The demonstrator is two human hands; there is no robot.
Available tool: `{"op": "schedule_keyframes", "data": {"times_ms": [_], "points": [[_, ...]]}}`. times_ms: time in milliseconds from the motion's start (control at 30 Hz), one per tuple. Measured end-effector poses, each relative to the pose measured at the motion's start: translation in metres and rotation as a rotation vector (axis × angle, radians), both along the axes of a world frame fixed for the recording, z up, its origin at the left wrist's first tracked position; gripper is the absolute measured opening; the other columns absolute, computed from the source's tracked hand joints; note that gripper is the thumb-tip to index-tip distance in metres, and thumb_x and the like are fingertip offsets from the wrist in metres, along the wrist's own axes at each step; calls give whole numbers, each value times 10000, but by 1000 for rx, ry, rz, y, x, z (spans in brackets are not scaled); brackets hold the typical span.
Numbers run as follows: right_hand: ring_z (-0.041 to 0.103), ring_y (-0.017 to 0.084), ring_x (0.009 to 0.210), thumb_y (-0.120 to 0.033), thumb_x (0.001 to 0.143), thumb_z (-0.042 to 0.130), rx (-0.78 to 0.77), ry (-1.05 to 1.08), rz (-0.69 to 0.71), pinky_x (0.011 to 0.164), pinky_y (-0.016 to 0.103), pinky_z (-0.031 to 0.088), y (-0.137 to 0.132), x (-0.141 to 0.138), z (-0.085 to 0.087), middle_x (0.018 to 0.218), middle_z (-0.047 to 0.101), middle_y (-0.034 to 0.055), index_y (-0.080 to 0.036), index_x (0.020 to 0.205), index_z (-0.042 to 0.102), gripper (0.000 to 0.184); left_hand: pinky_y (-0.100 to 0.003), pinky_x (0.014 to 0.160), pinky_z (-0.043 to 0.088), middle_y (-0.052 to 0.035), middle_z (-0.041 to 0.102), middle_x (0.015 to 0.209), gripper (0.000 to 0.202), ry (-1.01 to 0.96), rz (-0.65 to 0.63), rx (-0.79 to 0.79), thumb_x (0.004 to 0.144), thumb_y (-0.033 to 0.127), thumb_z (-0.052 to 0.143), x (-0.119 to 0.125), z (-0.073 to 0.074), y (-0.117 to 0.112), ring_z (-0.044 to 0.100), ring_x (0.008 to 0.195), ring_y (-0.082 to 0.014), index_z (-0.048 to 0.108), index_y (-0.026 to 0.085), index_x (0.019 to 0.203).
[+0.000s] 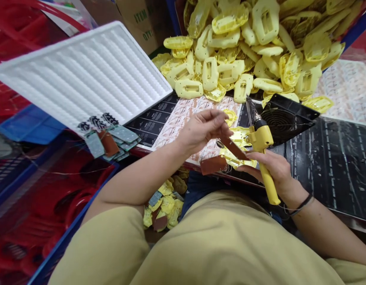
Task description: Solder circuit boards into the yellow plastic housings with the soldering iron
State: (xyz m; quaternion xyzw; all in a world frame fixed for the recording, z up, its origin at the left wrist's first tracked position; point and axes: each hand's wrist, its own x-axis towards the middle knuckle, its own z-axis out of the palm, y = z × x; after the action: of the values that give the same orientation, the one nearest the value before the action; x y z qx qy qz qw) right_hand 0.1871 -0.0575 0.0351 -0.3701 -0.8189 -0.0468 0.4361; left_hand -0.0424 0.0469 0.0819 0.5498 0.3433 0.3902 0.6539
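My right hand (275, 170) is wrapped around a yellow soldering gun (262, 138), its handle pointing down. The thumb and fingers of that hand also pinch the lower end of a brown circuit board (235, 149). My left hand (202, 128) is at the board's upper end with its fingertips pressed together; whatever they hold is too small or hidden to make out. A second brown circuit board (213, 164) lies at the table's front edge, just left of the held one. Beneath my hands are yellow plastic shells (241, 136), partly covered by the board and the gun.
A big heap of yellow plastic shells (211, 73) fills the back. A white ribbed foam tray (90, 71) lies at the left, with stacked circuit boards (123, 136) by its near corner. A black fan-like part (285, 118) sits right. Red parts fill a blue crate (73, 237).
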Motion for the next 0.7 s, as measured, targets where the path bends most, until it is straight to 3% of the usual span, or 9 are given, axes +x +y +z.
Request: {"op": "schedule_keyframes", "data": {"times_ms": [67, 133, 200, 267, 400, 467, 600, 700], "points": [[786, 204, 936, -248, 917, 783, -60, 15, -8, 786, 298, 649, 7, 10, -2, 1113, 793, 66, -251, 1268, 585, 404, -228, 651, 587, 29, 709, 737, 323, 120, 38, 101, 878, 494, 811, -9, 14, 9, 736, 686, -118, 729, 190, 949], [777, 215, 1055, -217, 957, 720, -121, -27, -54, 903, 350, 651, 22, 23, -8, 1240, 772, 82, -260, 1304, 567, 382, -209, 608, 546, 18, 706, 711, 207, 286, -14, 236, 904, 379, 782, -14, 23, 19, 706, 643, -106, 764, 176, 936], [779, 208, 1025, -212, 1006, 627, -146, -175, -38, 1016, 419, 626, 41, 34, -15, 1168, 790, 53, -263, 1257, 604, 257, -216, 621, 529, 9, 716, 695, 130, 465, -137, 371, 871, 287, 781, -12, 20, 26, 687, 639, -107, 789, 160, 899], [779, 218, 984, -240, 1035, 562, -186, -296, -3, 1068, 484, 600, 57, 41, -25, 1086, 799, 54, -233, 1213, 637, 193, -231, 680, 529, -2, 743, 724, 87, 636, -233, 495, 847, 228, 766, -1, 8, 32, 690, 683, -114, 803, 156, 878], [766, 234, 924, -276, 1035, 554, -294, -373, -14, 952, 444, 635, 62, 45, -36, 1032, 797, 90, -206, 1212, 652, 214, -268, 815, 530, -30, 789, 829, 88, 874, -300, 638, 848, 161, 741, 25, -25, 36, 718, 819, -143, 815, 163, 896], [765, 230, 930, -279, 1040, 550, -327, -382, -28, 917, 411, 639, 53, 44, -36, 1048, 795, 91, -216, 1219, 652, 216, -278, 852, 529, -34, 802, 868, 128, 921, -364, 663, 854, 132, 725, 33, -33, 37, 727, 856, -153, 822, 174, 926], [777, 214, 932, -296, 1042, 573, -319, -334, -54, 822, 337, 643, 27, 39, -26, 1068, 799, 71, -237, 1193, 664, 186, -287, 882, 530, -38, 818, 932, 209, 965, -489, 678, 864, 106, 688, 38, -29, 37, 740, 891, -169, 836, 188, 987], [766, 162, 764, -240, 1009, 648, -192, -211, -101, 677, 250, 606, 6, 35, -11, 957, 805, 24, -243, 1157, 672, 150, -293, 909, 533, -28, 819, 950, 221, 942, -499, 712, 883, 126, 668, 43, -24, 33, 740, 903, -169, 836, 205, 1005]]}}
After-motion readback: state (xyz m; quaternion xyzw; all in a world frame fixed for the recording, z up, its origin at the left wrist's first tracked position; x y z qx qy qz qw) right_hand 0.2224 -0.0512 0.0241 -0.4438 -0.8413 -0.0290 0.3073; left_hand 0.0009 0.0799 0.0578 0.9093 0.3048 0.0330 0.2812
